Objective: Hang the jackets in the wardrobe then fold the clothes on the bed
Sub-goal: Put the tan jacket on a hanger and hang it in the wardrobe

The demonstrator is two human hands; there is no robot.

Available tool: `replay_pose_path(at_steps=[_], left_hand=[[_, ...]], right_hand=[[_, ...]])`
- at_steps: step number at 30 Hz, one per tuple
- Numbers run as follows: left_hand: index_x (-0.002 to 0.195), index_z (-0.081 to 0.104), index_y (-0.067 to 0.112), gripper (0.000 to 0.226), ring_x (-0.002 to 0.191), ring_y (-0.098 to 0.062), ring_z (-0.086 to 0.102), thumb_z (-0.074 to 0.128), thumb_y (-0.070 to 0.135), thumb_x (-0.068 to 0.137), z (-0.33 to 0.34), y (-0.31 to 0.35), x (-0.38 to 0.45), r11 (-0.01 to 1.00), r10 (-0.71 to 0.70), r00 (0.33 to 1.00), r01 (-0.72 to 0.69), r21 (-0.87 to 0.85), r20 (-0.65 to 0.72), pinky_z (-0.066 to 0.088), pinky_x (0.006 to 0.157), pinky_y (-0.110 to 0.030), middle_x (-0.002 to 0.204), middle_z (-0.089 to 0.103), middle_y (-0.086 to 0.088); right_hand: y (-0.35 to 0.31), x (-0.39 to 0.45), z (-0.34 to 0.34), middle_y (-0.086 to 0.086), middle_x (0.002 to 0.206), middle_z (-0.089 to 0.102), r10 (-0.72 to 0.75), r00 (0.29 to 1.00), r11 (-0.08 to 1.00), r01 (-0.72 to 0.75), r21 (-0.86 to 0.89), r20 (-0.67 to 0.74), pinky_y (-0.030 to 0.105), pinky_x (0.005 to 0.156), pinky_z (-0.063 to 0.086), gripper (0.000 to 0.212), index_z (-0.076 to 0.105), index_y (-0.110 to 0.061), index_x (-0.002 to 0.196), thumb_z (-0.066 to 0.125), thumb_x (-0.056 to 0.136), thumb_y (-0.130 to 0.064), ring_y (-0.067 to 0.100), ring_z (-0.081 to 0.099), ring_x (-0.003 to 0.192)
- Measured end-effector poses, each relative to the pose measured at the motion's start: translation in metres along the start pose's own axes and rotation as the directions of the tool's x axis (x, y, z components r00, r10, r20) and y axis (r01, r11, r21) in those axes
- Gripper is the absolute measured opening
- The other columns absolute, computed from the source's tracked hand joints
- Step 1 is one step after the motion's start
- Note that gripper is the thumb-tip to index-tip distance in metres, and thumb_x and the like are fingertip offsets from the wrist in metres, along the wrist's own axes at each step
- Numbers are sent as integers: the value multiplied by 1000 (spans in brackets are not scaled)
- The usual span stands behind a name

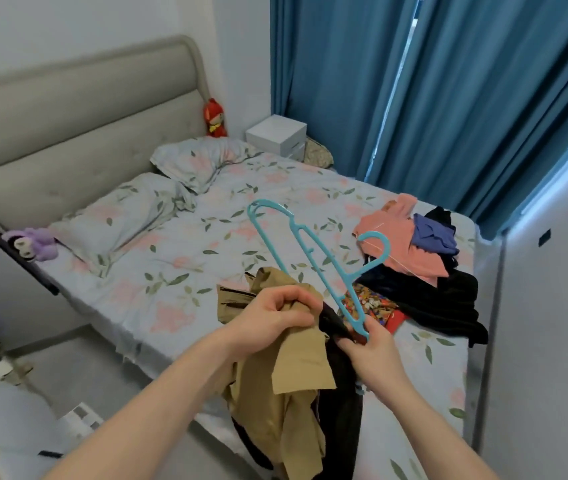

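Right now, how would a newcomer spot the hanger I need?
Start at the floral bed; near its foot edge, two hands are raised. The right hand pinches the blue hanger by one end. It is the only plastic frame among soft clothes, like the tan jacket.

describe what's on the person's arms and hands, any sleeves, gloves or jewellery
Both forearms are bare as far as the frame shows, with no sleeve in view. The left hand and the right hand wear no gloves, and no rings, watch or bracelet show.

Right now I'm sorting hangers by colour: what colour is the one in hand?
Light blue hanger, clearest in the head view.
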State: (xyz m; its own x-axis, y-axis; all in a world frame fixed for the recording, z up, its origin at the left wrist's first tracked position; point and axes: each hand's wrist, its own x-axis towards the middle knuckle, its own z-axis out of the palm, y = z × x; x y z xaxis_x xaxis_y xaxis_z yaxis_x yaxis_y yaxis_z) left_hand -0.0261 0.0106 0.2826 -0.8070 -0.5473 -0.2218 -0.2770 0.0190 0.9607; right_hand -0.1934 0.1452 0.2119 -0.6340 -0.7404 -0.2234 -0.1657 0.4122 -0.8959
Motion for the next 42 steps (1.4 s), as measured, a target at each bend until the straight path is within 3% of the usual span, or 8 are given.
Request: replay_pose_path(at_steps=[5, 11, 16, 27, 31, 36, 39, 42], left_hand=[[102, 67, 35, 16, 95, -3, 63, 77, 31, 90, -71, -3, -27, 919, 66, 997, -42, 391, -47, 50, 84, -22, 102, 67, 17], [104, 41, 33, 36, 70, -15, 46, 65, 13, 85, -112, -5, -47, 827, 81, 967, 69, 558, -240, 45, 67, -37, 92, 57, 1], [98, 64, 27, 13, 98, -28, 64, 54, 26, 90, -127, -14, -58, 782, -83, 972, 200, 591, -219, 51, 85, -43, 100, 67, -5], [97, 79, 23, 25, 91, -20, 75, 58, 35, 102, -82, 59, -49, 993, -96, 926, 62, -105, -366, 55, 77, -28, 93, 80, 1], [111, 78, 12, 34, 99, -28, 72, 56, 36, 102, -80, 71, -41, 918, -173, 890, -10, -396, -423, 58, 92, -39, 107, 77, -9], [108, 72, 9, 33, 89, -26, 70, 51, 34, 104, -64, 92, -30, 705, -147, 913, -174, -688, -381, 57, 92, -42, 101, 71, -15], [110, 73, 7, 39, 90, -25, 73, 45, 35, 108, -48, 113, -24, 660, -72, 910, -264, -703, -409, 59, 93, -41, 100, 74, -13], [107, 72, 7, 44, 88, -21, 75, 38, 34, 111, -39, 129, -21, 657, -2, 913, -306, -688, -408, 62, 82, -35, 98, 77, -11]], right_hand=[[-45, 9, -6, -9, 88, 72, -82, 986, 991, 96, 89, -145, 31, 75, 49, 19, 68, -22, 88, 73, 86, -4, 12, 66, 86], [-86, 10, -1, 2, 101, 73, -143, 978, 967, 171, 191, -151, 38, 86, 55, 16, 71, -17, 99, 71, 87, -7, 19, 67, 97], [-98, 10, -6, -2, 102, 73, -188, 972, 967, 208, 147, -140, 43, 93, 54, 17, 69, -24, 99, 71, 87, -11, 20, 66, 102], [-93, 16, -11, -10, 100, 74, -152, 981, 988, 151, -21, -119, 50, 90, 56, 20, 63, -20, 96, 78, 83, -20, 24, 69, 96], [-102, -24, -19, -4, 98, 76, -162, 987, 975, 160, 152, 1, 29, 77, 50, 31, 58, -14, 107, 81, 87, -18, 4, 70, 85], [-116, -64, -27, -15, 119, 72, -198, 939, 960, 127, 250, 282, 44, 83, 61, 75, 45, -21, 124, 96, 68, -23, 25, 49, 72], [-130, -71, -21, -16, 116, 61, -230, 933, 971, 203, 122, 277, 27, 74, 59, 90, 42, -31, 123, 100, 55, -37, 11, 59, 79], [-141, -60, -9, -11, 110, 68, -233, 955, 971, 217, 104, 182, 24, 74, 57, 71, 43, -27, 121, 94, 71, -29, 8, 70, 96]])
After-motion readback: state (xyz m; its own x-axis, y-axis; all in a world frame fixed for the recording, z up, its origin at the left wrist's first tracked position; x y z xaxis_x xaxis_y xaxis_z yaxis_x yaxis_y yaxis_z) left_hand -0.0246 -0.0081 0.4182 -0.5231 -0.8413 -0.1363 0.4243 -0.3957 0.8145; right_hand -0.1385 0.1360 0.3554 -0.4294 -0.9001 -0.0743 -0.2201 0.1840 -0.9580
